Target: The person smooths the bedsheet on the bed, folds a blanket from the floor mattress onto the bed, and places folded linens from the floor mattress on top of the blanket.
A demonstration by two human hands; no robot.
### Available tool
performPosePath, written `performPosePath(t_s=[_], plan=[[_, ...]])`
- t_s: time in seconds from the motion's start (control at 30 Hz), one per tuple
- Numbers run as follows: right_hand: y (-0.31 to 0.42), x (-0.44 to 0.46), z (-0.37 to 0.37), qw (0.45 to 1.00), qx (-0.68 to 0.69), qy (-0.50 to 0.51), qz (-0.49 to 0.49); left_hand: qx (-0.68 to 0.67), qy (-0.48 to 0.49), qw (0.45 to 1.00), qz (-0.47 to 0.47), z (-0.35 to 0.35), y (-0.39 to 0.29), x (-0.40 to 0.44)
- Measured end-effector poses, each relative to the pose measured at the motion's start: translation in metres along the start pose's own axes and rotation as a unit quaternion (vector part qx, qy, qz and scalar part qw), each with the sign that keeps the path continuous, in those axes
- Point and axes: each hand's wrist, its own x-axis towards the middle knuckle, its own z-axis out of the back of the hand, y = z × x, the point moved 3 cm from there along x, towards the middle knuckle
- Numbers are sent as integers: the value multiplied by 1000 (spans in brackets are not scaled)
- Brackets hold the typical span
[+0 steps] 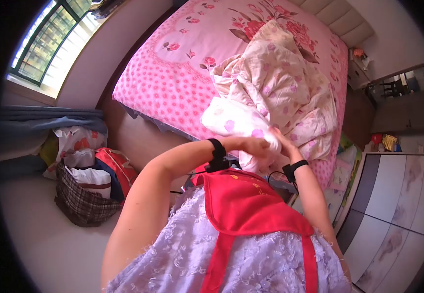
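Observation:
A crumpled cream quilt (pixel 285 88) with pink and purple flower prints lies heaped on the bed. Its near corner is drawn toward me over the bed's edge. My left hand (pixel 256 146) reaches in from the left, its fingers closed on the quilt's near edge. Close beside it, my right hand (pixel 284 142) grips the same bunched edge, with part of its fingers hidden by the cloth. Both wrists carry black straps.
Under the quilt is a bed (pixel 163 73) with a pink rose-patterned sheet. Bags, including a plaid bag (pixel 82 200), stand on the floor at left. A white-and-grey cabinet (pixel 397 195) is at right, a window (pixel 48 44) at upper left. I wear a red apron (pixel 251 205).

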Motion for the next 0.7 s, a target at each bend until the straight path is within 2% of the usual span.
performPosePath(t_s=[0.03,0.07,0.1,0.17,0.23,0.27,0.37,0.47,0.57,0.63,0.7], plan=[[-1,4,4,994,73,78,-26,-69,-62,994,54,11,-1,2],[15,-10,-5,983,138,122,-8,-141,-102,980,93,26,-2,6],[29,-20,-8,986,120,95,62,-292,-114,946,86,37,0,9],[47,-36,0,997,65,23,46,-468,-204,853,105,66,-13,7],[56,-39,4,996,12,-16,83,-528,-231,814,72,84,-12,12],[59,-40,6,994,-13,-36,102,-531,-230,811,81,92,-19,8],[43,-27,27,982,-47,-97,154,-600,-231,766,16,105,-19,12],[19,-37,30,969,-95,-201,111,-612,-242,753,2,121,-30,10],[2,-41,18,993,-35,-108,32,-607,-231,760,-29,136,-39,17],[18,-36,13,967,-37,-172,182,-593,-237,769,-34,142,-45,23],[39,-44,11,933,-26,-212,289,-573,-218,790,-19,140,-53,22]])
